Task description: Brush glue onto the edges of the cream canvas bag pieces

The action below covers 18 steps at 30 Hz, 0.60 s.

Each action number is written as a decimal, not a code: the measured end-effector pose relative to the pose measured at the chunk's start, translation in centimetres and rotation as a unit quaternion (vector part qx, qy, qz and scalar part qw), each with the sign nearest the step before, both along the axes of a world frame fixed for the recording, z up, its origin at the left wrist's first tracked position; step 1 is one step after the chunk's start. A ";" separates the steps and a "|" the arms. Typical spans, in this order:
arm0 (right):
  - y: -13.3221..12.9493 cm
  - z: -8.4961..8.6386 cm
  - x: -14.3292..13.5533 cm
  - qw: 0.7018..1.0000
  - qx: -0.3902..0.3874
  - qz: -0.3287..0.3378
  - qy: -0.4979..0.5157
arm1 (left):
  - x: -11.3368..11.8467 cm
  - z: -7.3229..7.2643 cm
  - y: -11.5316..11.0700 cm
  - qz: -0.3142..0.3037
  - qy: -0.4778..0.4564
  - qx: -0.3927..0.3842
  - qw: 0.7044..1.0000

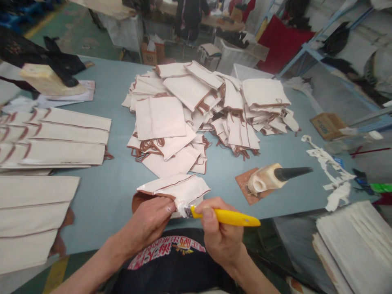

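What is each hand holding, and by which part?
The right hand holds the yellow tool by the front of its handle. The left hand holds the cream cloth piece by its near edge.

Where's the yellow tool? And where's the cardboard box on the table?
Yellow tool (235,217): head view, middle of its handle.
Cardboard box (326,125): head view, on its printed side.

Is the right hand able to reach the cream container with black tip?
Probably yes: the container is close with open table between, but the right hand holds the yellow-handled brush.
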State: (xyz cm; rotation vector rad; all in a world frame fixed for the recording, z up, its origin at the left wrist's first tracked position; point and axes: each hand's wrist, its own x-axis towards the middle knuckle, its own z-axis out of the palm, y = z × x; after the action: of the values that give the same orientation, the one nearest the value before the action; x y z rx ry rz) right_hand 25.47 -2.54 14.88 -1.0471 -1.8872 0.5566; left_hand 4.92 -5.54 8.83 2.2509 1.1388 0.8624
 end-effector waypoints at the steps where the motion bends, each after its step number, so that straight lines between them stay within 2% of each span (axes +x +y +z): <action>1: 0.2 0.0 0.1 1.000 -0.004 -0.019 0.001 | 0.0 0.0 0.0 0.001 -0.002 -0.009 1.000; 3: 0.5 -0.2 0.1 0.999 0.005 -0.039 0.009 | 0.1 -0.1 0.1 0.004 -0.014 -0.023 1.000; 5: 0.7 -0.5 0.0 1.000 0.014 -0.016 0.018 | 0.2 0.0 0.2 0.002 -0.044 -0.047 0.998; 8: 0.5 -1.1 0.1 0.998 -0.042 -0.001 0.056 | 0.3 0.3 0.2 0.029 -0.088 -0.143 0.985; 12: 0.3 -1.6 1.1 0.981 -0.130 -0.029 0.139 | 0.3 1.4 0.6 0.065 -0.141 -0.301 0.941; 15: 0.6 -1.4 1.8 0.970 -0.164 0.000 0.182 | 0.2 2.6 1.2 0.062 -0.208 -0.378 0.900; 18: 1.2 -0.6 1.3 0.971 -0.165 0.013 0.175 | 0.4 3.5 1.3 0.038 -0.274 -0.444 0.852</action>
State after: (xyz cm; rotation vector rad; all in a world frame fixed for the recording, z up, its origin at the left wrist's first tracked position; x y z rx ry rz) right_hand 26.78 -1.31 14.24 -1.0518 -1.5293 1.0261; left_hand 5.34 -4.20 12.37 1.1122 1.0378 0.7150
